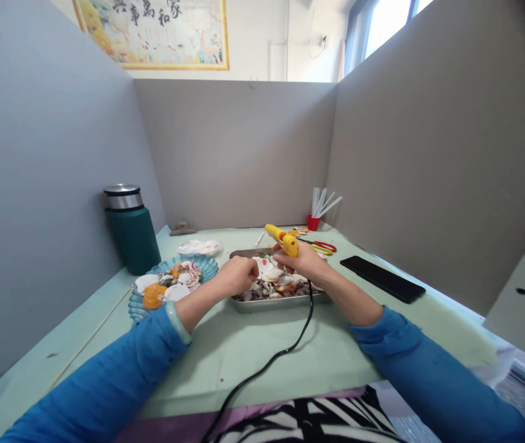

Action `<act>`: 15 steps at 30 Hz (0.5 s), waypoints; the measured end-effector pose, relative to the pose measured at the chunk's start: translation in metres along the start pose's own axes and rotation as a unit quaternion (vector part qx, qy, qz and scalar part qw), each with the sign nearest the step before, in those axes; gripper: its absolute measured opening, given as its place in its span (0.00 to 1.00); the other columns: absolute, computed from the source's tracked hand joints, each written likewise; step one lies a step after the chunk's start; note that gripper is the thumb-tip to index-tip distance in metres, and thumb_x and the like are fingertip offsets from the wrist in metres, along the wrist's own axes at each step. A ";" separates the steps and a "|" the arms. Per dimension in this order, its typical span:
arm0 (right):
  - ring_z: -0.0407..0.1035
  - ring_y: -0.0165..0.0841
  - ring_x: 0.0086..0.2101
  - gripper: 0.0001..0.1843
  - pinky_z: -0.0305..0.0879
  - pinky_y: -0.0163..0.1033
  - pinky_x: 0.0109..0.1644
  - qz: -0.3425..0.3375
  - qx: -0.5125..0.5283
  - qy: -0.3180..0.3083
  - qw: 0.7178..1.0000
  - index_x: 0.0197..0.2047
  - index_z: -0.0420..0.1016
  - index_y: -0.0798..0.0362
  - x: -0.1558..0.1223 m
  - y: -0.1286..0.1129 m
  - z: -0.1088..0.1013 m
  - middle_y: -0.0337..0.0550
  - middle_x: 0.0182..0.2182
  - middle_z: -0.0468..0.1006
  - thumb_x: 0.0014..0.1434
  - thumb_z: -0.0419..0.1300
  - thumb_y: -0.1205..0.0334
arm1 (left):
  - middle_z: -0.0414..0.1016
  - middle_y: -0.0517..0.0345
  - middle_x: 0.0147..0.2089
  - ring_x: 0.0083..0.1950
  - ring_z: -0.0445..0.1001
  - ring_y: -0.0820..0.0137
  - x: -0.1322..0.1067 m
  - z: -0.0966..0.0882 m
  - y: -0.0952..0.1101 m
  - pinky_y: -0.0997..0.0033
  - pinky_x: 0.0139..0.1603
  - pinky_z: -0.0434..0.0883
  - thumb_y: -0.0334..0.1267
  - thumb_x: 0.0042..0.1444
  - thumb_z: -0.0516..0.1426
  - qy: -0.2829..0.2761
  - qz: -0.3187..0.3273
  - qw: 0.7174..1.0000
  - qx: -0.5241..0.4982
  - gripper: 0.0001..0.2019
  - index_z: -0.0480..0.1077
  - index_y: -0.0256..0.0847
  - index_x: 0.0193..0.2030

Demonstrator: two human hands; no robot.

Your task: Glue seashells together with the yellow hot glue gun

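Note:
In my right hand [307,261] is a yellow glue gun [285,240], with its black cord running down toward my lap. The gun is over a metal tray [262,306] filled with small shells and stone-like pieces [285,290]. A larger whitish shell [268,271] with a small red spot lies between my hands. My left hand [238,275] is closed at the tray's left side, beside that shell. Its fingertips are turned away, so anything pinched in them is hidden. Left of it, a blue scalloped dish [136,307] holds orange, white and striped shells [170,285].
A green bottle [133,237] stands at the left partition. Behind the dish is a white plastic-looking bundle [200,247]. Scissors [324,247] and a red cup [313,223] of glue sticks [321,202] are at the back right. A black phone [382,279] lies at right.

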State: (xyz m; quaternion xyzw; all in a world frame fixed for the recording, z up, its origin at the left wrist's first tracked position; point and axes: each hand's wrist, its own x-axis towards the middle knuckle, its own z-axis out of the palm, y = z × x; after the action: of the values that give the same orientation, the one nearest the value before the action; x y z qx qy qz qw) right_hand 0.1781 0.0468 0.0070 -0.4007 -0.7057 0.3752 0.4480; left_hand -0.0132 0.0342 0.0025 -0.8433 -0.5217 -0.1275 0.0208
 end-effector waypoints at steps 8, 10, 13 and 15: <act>0.59 0.24 0.17 0.12 0.56 0.32 0.20 -0.001 0.001 -0.010 1.000 0.36 0.69 0.56 -0.001 -0.002 0.000 0.36 0.18 0.69 0.48 0.63 0.61 | 0.78 0.57 0.36 0.37 0.73 0.67 -0.005 -0.005 0.009 0.75 0.35 0.65 0.32 0.43 0.57 -0.068 0.043 0.996 0.048 0.11 0.77 0.47 0.33; 0.59 0.24 0.17 0.12 0.56 0.32 0.20 0.002 0.001 -0.013 1.000 0.37 0.69 0.56 0.000 -0.001 0.000 0.36 0.18 0.69 0.48 0.63 0.61 | 0.78 0.58 0.33 0.36 0.73 0.67 -0.005 -0.004 0.010 0.75 0.33 0.64 0.32 0.42 0.57 -0.104 0.029 0.993 0.050 0.11 0.78 0.48 0.32; 0.59 0.24 0.17 0.13 0.55 0.31 0.20 0.003 -0.002 -0.013 1.000 0.37 0.70 0.55 0.001 0.002 0.000 0.36 0.18 0.69 0.48 0.63 0.61 | 0.78 0.58 0.32 0.35 0.73 0.67 -0.003 -0.002 0.010 0.75 0.31 0.64 0.31 0.42 0.57 -0.112 0.016 0.992 0.057 0.11 0.78 0.47 0.31; 0.59 0.24 0.17 0.13 0.55 0.31 0.19 -0.001 -0.006 -0.014 1.000 0.37 0.70 0.55 0.002 0.004 -0.001 0.36 0.19 0.70 0.48 0.63 0.60 | 0.78 0.57 0.33 0.36 0.73 0.66 -0.003 0.000 0.009 0.75 0.31 0.64 0.31 0.42 0.56 -0.103 0.021 0.993 0.061 0.11 0.78 0.46 0.31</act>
State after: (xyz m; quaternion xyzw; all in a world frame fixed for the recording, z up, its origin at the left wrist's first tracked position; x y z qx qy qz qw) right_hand 0.1792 0.0502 0.0042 -0.3974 -0.7144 0.3761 0.4361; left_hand -0.0062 0.0278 0.0030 -0.8598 -0.5101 -0.0077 0.0214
